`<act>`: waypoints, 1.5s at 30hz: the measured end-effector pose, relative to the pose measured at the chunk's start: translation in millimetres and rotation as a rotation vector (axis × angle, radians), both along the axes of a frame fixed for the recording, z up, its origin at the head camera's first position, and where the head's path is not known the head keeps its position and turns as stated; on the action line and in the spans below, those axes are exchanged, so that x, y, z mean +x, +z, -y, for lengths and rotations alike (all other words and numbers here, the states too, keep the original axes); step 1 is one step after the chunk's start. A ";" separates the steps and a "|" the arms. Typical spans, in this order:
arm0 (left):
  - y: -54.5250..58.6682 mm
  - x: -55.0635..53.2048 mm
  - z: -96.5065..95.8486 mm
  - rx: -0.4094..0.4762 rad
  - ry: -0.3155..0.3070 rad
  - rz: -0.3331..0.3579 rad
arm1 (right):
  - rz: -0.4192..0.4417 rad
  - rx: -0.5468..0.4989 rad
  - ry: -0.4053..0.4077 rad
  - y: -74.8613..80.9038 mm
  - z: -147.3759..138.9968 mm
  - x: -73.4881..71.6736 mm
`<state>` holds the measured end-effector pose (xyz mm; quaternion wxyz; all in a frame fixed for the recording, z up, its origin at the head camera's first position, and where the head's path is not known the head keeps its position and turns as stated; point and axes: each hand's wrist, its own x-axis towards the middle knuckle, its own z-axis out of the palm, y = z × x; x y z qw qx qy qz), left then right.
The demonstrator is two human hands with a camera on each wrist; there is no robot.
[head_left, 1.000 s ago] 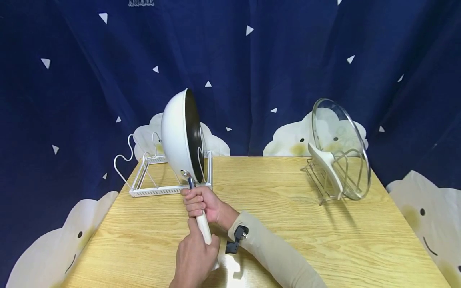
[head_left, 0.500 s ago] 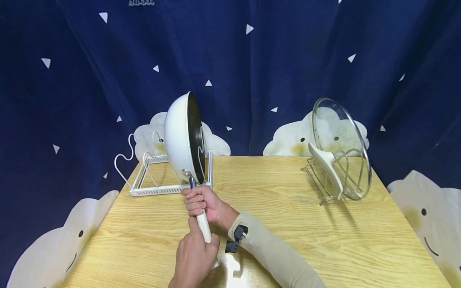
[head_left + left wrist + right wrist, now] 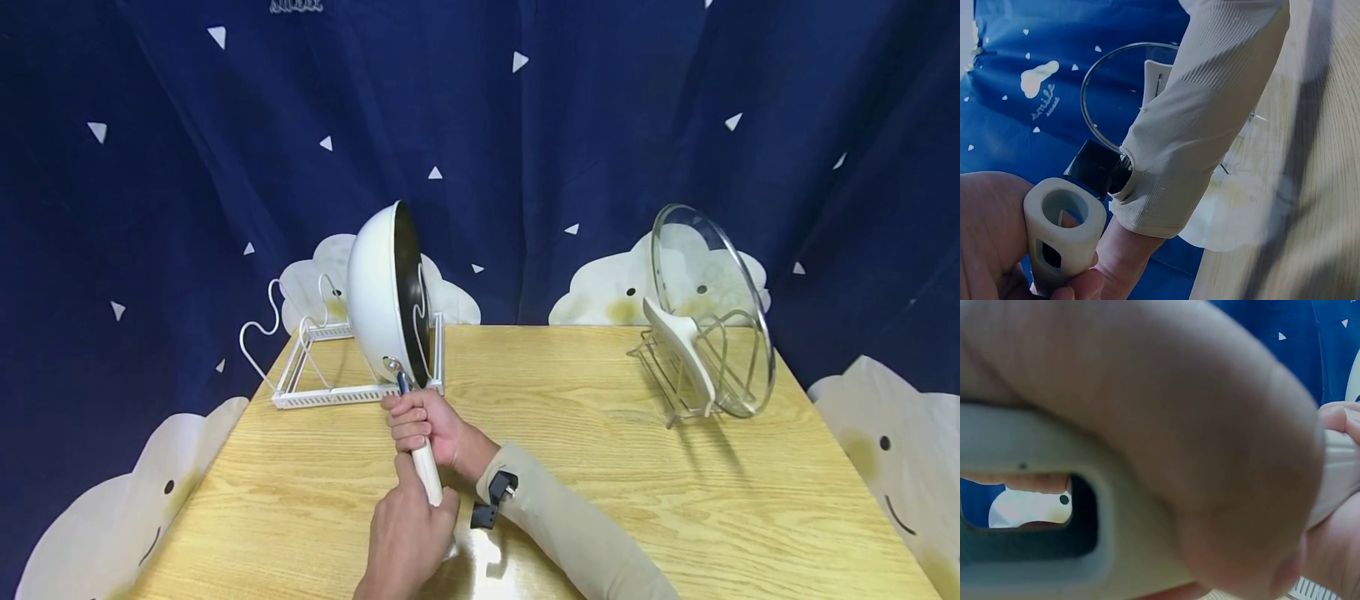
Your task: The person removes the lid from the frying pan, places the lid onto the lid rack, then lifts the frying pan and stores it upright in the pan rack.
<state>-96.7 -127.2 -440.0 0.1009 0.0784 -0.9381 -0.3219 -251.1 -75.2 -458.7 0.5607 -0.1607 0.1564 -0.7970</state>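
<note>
A white wok (image 3: 373,287) with a dark inside stands on its side at the white wire rack (image 3: 330,397), its bowl to the left of a rack wire. Whether its lower rim rests on the rack is hidden. My right hand (image 3: 429,427) grips the wok's handle close to the bowl. Behind it, my left hand (image 3: 408,529) holds the handle's end with the thumb along it. In the left wrist view the handle's hollow end (image 3: 1066,225) sticks out beside my left palm (image 3: 991,231). The left thumb (image 3: 1222,437) fills much of the right wrist view.
On the right of the wooden table (image 3: 570,417) stands a thin metal rack (image 3: 660,367) bearing a glass lid (image 3: 701,250) with a white handle (image 3: 681,346). A dark blue curtain (image 3: 480,100) hangs behind the table. A black wrist camera (image 3: 491,500) sits at my right cuff.
The wok's bowl has come down and slightly to the right at the rack. Both hands have shifted only slightly right and keep their grip on the handle.
</note>
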 end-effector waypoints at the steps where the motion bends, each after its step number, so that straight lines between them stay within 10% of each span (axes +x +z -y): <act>1: -0.4 0.2 -0.2 0.002 0.001 0.006 | -0.003 0.001 0.002 -0.7 -0.2 0.2; 45: 4.4 -12.5 15.8 0.065 -0.015 0.073 | 0.083 0.099 -0.064 0.2 9.0 -10.2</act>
